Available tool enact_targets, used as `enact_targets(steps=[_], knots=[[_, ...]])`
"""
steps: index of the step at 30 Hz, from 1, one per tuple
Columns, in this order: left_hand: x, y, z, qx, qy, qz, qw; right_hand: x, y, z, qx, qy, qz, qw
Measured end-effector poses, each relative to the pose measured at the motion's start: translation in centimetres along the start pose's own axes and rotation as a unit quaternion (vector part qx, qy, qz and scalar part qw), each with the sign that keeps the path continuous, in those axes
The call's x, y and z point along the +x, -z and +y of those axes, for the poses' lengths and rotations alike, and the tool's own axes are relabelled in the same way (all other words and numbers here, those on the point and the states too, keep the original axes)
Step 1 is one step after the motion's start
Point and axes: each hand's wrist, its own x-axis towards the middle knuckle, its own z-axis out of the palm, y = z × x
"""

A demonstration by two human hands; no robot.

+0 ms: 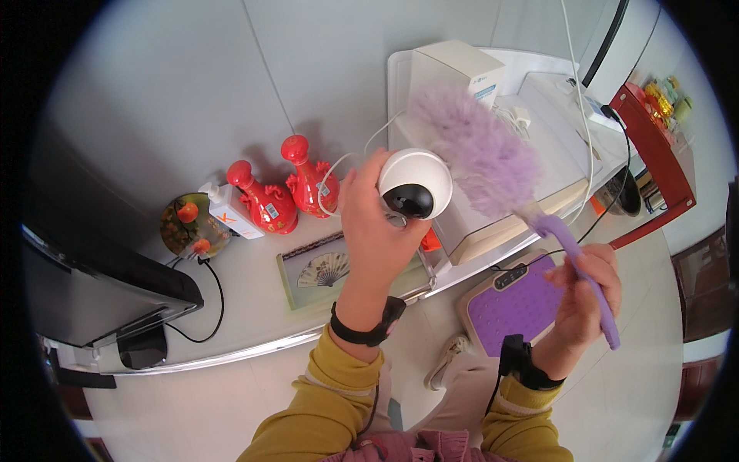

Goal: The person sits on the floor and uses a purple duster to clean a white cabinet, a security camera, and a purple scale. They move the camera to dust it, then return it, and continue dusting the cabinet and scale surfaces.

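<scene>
My left hand (377, 215) grips a round white camera-like device (416, 169) with a black face, held over the cabinet top. My right hand (585, 296) is wrapped round the purple handle of a fluffy lilac duster (481, 154). The duster's head is raised just right of the device, in front of a white box (446, 65) on a white raised tray (570, 142). Left of my left hand stand two red vases (262, 200), a white pump bottle (231, 212) and a round decorative plate (181, 223). A framed fan picture (300, 277) lies below the vases.
A black monitor (108, 285) stands at the left with dangling cables. A red wooden shelf (670, 169) with small items is at the right, and white cords hang nearby. A purple vibration plate (512, 304) is on the tiled floor (192, 416) by my feet.
</scene>
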Motion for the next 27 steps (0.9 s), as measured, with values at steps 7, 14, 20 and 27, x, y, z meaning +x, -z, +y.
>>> enact_targets(steps=[7,14,20,27], knots=[[0.1,0.3,-0.3,0.074,-0.056,-0.036,0.995,-0.1,-0.2,-0.8,-0.045,-0.023,-0.048,0.998],[0.3,0.4,-0.5,0.095,-0.080,-0.045,0.991,0.0,0.8,-0.6,-0.002,-0.005,-0.045,0.999],[0.1,0.2,-0.2,0.086,-0.046,-0.020,0.995,-0.5,0.6,-0.6,-0.007,-0.003,-0.002,1.000],[-0.4,0.3,-1.0,0.117,-0.084,-0.041,0.989,-0.4,-0.2,-2.0,-0.055,-0.034,-0.131,0.989]])
